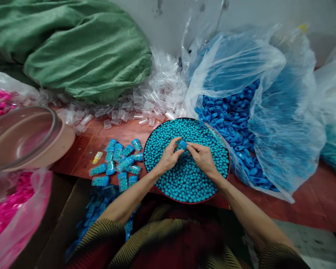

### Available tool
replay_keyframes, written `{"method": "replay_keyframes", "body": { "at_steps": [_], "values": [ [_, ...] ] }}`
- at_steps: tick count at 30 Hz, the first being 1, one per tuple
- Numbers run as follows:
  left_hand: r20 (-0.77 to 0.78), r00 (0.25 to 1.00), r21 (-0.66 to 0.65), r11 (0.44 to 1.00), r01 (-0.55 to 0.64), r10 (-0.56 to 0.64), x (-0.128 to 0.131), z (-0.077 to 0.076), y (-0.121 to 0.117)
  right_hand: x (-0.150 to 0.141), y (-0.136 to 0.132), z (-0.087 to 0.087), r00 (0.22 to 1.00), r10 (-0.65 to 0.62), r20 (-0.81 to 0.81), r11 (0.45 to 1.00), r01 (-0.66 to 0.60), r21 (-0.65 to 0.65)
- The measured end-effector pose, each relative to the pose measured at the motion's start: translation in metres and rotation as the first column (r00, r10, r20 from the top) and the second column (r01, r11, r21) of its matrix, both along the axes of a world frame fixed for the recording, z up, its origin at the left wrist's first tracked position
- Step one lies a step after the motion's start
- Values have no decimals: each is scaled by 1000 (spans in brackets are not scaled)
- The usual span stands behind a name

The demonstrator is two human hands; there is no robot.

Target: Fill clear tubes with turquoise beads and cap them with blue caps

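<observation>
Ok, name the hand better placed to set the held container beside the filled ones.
Left, probably: the left hand touches the held container and is nearer the filled containers. The right hand touches it too, but sits toward the blue pieces.

Around the bead tray (229, 162), we are meeting a plastic bag (285, 130) of blue parts (229, 117) at two o'clock, clear containers (148, 102) at eleven and filled bottles (124, 163) at nine. Between bottles and containers, bare counter (128, 130) is leaving us passage at ten; below the bag, more is lying at four.
</observation>
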State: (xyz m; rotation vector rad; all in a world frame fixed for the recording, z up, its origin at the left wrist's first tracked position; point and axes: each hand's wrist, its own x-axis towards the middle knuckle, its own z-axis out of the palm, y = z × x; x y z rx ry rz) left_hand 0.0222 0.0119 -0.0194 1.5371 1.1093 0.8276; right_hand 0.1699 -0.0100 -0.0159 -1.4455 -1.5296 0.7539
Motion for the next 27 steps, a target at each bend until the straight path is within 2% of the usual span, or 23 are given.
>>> {"method": "replay_keyframes", "body": {
  "at_steps": [4,7,9,13,18,21,24,27],
  "values": [
    [25,1000,11,1000,8,-8,0,5,-5,2,-5,-1,989,5,151,995,-20,97],
    [26,1000,40,999,10,-11,-1,8,-7,5,-9,-2,955,55,292,982,-105,160],
    [14,1000,28,1000,13,-13,-3,9,-9,7,-12,0,940,90,329,977,-148,156],
    [7,997,-37,996,79,-78,-5,11,-13,8,-16,6,973,107,205,989,-124,74],
    [-39,998,26,999,47,-46,-4,13,-18,9,-18,6,986,102,129,991,-113,78],
    [22,998,-92,994,66,-64,-2,14,-21,11,-17,2,991,134,-15,991,-134,0],
    [76,995,-149,985,82,-72,-2,18,-19,10,-16,-2,991,47,-123,998,-52,-37],
    [67,996,-135,988,69,-61,-2,20,-16,9,-17,-4,995,-1,-102,1000,0,-9]
  ]
}}
